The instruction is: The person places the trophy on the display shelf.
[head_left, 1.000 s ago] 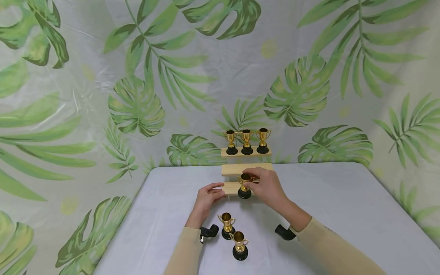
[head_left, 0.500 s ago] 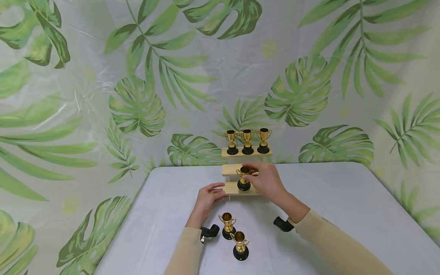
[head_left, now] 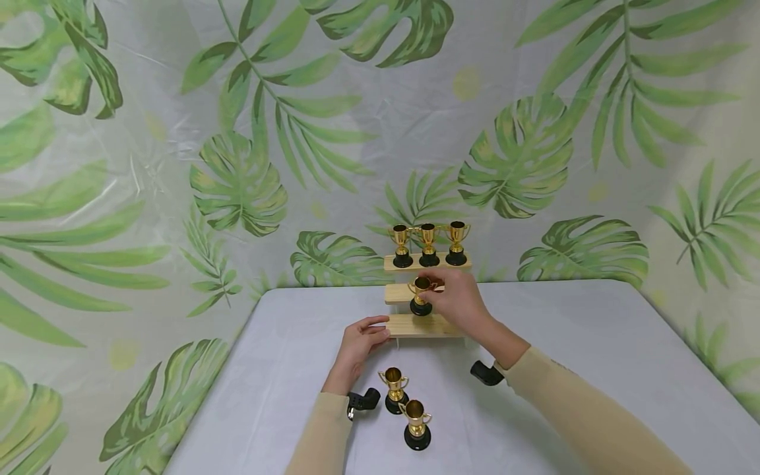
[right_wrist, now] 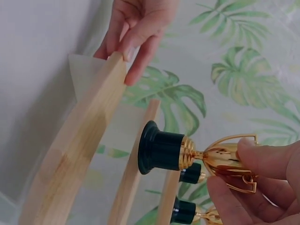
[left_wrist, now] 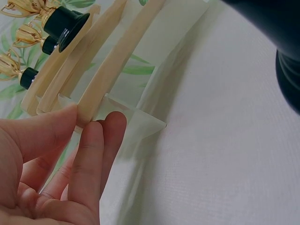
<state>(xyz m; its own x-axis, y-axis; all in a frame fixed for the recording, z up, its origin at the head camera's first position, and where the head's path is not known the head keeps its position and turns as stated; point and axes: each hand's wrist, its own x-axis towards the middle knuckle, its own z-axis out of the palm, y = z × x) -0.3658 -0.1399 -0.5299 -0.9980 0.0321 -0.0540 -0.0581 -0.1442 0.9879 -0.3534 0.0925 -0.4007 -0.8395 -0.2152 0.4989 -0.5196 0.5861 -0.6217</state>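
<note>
A small gold trophy cup [head_left: 421,290] with a black base is pinched by its cup between the thumb and fingers of my right hand [head_left: 460,300]. It is upright, at the middle step of a tiered wooden shelf [head_left: 424,325]; in the right wrist view its black base [right_wrist: 161,149] lies close to that step, and I cannot tell whether they touch. My left hand [head_left: 356,346] pinches the left end of the lowest wooden step [left_wrist: 110,70] between thumb and fingertips. On the top step stand three more trophy cups [head_left: 429,245] in a row.
Two trophy cups stand on the white-covered table in front of the shelf, one [head_left: 394,390] behind the other [head_left: 417,425], close to my left wrist. A leaf-patterned cloth [head_left: 332,165] hangs directly behind the table.
My right hand has carried the trophy cup up and back, from in front of the lowest step to the middle one. The left hand has stayed on the shelf's end.
</note>
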